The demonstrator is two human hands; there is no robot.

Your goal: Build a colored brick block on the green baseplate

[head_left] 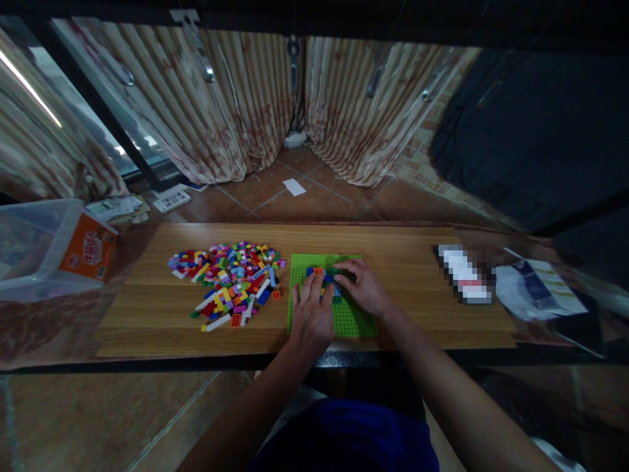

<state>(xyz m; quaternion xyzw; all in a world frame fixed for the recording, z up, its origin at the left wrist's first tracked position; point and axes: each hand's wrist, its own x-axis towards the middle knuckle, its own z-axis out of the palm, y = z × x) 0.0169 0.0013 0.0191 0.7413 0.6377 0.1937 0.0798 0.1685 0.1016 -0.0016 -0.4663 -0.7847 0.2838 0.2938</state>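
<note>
A green baseplate (354, 321) lies on the wooden board (393, 242) in front of me. A small cluster of blue, orange and green bricks (322, 274) stands on its far half. My left hand (310, 314) rests flat on the plate's left side, fingers stretched toward the cluster. My right hand (362, 285) lies over the plate's right side with its fingers curled against the bricks; whether it grips one is hidden. A heap of loose bricks in many colours (230, 282) lies to the left of the plate.
A clear plastic box (34, 252) with an orange label stands at the far left. Papers (540, 288) and a blurred-out item (464, 272) lie at the right end. Curtains, scattered papers and a tiled floor lie beyond the board.
</note>
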